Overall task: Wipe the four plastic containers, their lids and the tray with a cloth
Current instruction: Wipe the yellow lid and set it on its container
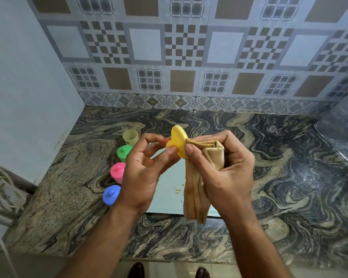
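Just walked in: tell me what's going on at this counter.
A person is wiping a yellow lid. The left hand pinches the lid while the right hand presses a folded tan cloth against its edge. On the counter to the left stand an open yellowish container and three still lidded: green, pink, blue. A pale tray lies beneath the hands.

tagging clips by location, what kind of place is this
Most likely a home kitchen: a marble-patterned stone countertop set against a patterned tile backsplash, with small lidded plastic containers standing on it.
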Available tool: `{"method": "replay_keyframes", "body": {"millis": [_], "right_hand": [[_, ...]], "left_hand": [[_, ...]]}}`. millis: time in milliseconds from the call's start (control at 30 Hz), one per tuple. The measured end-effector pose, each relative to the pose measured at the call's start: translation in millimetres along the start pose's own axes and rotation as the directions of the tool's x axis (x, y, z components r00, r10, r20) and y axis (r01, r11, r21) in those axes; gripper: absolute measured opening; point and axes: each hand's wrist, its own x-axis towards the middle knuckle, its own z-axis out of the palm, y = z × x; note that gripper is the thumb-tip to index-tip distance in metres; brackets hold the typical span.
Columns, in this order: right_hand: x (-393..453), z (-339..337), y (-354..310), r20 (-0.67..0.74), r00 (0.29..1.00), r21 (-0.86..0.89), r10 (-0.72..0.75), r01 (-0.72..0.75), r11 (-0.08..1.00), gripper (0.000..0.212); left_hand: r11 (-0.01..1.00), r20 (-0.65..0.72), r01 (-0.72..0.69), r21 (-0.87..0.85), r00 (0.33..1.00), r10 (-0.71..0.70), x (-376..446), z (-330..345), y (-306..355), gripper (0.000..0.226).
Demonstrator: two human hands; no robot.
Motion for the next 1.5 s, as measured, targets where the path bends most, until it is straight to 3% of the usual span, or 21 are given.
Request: {"method": "replay_keyframes", "body": {"millis": [200, 433, 633, 833, 967, 1067, 1233, 1367, 1500], "right_hand": [[2, -11, 5, -0.133, 0.991, -0.084, -0.032, 0.020, 0.996, 0.014], [-2, -3, 7, 0.027, 0.984, -0.222, -0.175, 0.177, 0.959, 0.014], [1, 1, 12, -0.025, 0.984, -0.234, -0.175, 0.165, 0.958, 0.011], [20, -4, 6, -0.014, 0.999, -0.122, -0.051, 0.048, 0.991, 0.006], [31, -5, 2, 0.053, 0.998, -0.082, 0.034, -0.030, 0.996, 0.010], [36, -2, 1, 0.034, 0.994, -0.054, 0.108, -0.106, 0.993, 0.013], [38, -8, 16, -0.089, 0.977, -0.069, 0.194, -0.200, 0.977, 0.017], [33, -16, 27, -0.121, 0.966, -0.072, 0.230, -0.239, 0.968, 0.016], [27, -15, 33, -0.100, 0.963, -0.092, 0.249, -0.258, 0.962, 0.018]], "left_hand": [[0.967, -0.018, 0.158, -0.199, 0.986, -0.164, -5, 9, 8, 0.019], [0.970, -0.100, 0.164, -0.180, 0.978, -0.183, -3, 10, 0, 0.025], [0.999, -0.095, 0.047, 0.004, 0.994, -0.047, -2, 4, -2, 0.021], [0.965, 0.073, -0.114, 0.238, 0.992, 0.099, 2, -5, 9, 0.023], [0.963, 0.227, -0.117, 0.244, 0.972, 0.060, 6, -14, 14, 0.019], [0.949, 0.253, -0.120, 0.293, 0.966, 0.044, 10, -18, 11, 0.021], [0.898, 0.008, -0.127, 0.421, 0.991, 0.136, 32, -42, 3, 0.023], [0.818, -0.215, -0.047, 0.574, 0.955, 0.206, 74, -92, 3, 0.018], [0.638, -0.289, 0.078, 0.766, 0.928, 0.233, 134, -146, -8, 0.013]]}}
